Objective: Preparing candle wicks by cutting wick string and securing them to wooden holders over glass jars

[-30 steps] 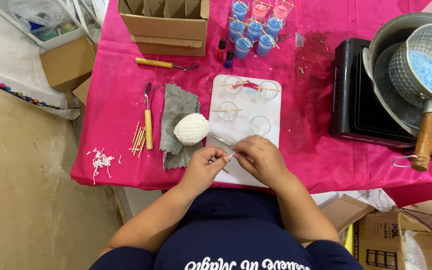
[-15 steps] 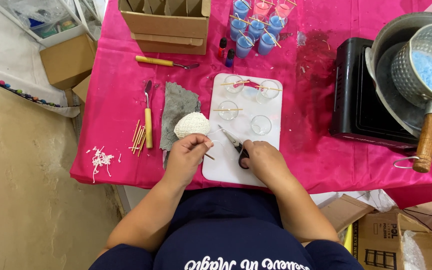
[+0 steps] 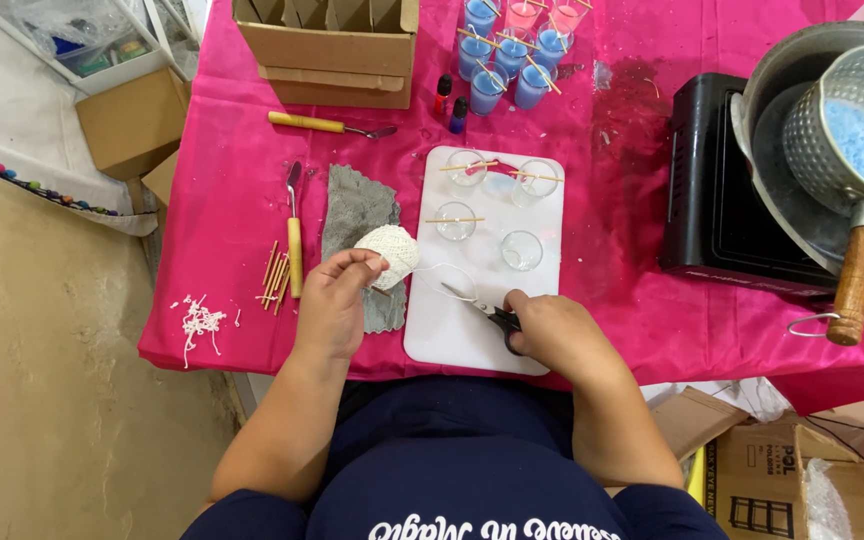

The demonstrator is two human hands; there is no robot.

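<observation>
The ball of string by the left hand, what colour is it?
White ball of string, seen in the head view.

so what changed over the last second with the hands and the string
The left hand left the right hand and moved to the white string ball, gripping it. The right hand now holds the scissors on the white board. Glasses, sticks and pot stayed put.

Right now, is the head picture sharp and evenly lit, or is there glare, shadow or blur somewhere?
Head view: light is soft and even, shadows faint; the left hand on the ball of white string and the right hand with the scissors look sharp; mild glare on the metal pot; edges bend slightly, as with a wide lens.
</observation>
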